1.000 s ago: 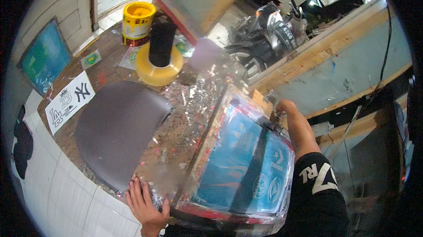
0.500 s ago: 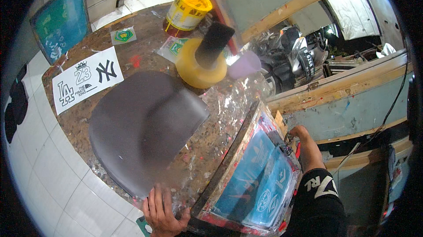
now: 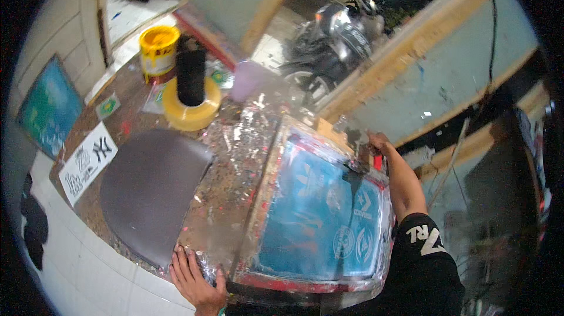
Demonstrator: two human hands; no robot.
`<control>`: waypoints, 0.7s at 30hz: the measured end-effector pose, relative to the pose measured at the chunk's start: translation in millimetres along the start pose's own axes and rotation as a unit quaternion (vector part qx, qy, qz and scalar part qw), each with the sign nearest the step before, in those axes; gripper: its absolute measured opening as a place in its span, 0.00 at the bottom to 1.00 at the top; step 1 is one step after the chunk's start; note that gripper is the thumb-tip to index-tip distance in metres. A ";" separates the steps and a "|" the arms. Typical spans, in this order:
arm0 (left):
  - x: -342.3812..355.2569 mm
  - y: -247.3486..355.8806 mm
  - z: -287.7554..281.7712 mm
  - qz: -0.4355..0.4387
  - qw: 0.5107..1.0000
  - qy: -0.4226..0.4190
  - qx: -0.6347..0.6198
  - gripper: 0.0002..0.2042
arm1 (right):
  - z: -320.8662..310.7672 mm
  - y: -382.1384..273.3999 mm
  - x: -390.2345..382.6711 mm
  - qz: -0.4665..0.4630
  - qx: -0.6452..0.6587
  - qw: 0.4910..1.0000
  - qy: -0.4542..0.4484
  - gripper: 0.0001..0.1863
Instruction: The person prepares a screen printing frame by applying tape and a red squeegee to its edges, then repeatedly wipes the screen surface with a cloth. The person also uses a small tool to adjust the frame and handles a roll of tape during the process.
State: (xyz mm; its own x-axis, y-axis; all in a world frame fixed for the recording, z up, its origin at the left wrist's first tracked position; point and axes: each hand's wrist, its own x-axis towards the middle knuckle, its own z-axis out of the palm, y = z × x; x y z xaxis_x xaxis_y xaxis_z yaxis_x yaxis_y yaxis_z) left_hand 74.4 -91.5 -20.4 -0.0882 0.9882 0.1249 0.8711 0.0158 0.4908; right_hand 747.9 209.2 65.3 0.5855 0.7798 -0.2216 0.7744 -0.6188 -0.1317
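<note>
My left hand lies with fingers spread on the worn table's near edge, at the near corner of a dark brown, round-edged flat panel. Beyond the far right side of a blue screen-printing frame, my right hand reaches among small items next to a red object. Its fingers are partly hidden and blurred, so what it holds, if anything, is unclear. The frame has a wooden rim and pale designs on its mesh. A white sheet with black designs lies left of the panel.
Behind the panel are a roll of yellowish tape with a black cylinder in it, a yellow paint can and a purple cup. A wooden-edged partition runs along the right, with a motorcycle beyond.
The view has turned to the right, so the table things appear farther left. My left hand stays by the panel's corner; my right hand is still beyond the frame, its forearm now more in sight.
</note>
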 end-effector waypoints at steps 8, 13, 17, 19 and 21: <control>-9.3 12.9 -6.6 0.009 1.000 0.005 -0.014 0.32 | -19.2 96.4 -295.6 -0.131 0.137 0.982 0.024 0.22; -35.1 82.0 -32.9 0.245 0.956 -0.123 -0.109 0.33 | 11.9 182.0 -467.0 -0.101 0.242 0.960 0.094 0.14; -48.9 133.2 -16.7 0.387 0.901 -0.195 -0.011 0.32 | 35.7 196.7 -536.3 -0.012 0.369 0.925 0.091 0.12; -52.2 128.3 0.9 0.388 0.900 -0.195 0.034 0.28 | 54.8 207.3 -547.5 0.008 0.424 0.902 0.078 0.12; -47.7 127.1 12.2 0.406 0.901 -0.154 0.014 0.21 | 70.8 219.1 -557.0 0.032 0.481 0.874 0.060 0.11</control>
State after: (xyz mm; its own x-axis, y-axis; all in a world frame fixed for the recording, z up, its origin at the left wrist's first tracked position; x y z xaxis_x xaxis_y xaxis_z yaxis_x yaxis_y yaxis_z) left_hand 195.2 -134.8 25.5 0.7182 0.6706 0.1856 0.6002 -0.7320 0.3225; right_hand 574.5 -367.5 91.4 0.6860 0.7091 -0.1633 0.2133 -0.4106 -0.8865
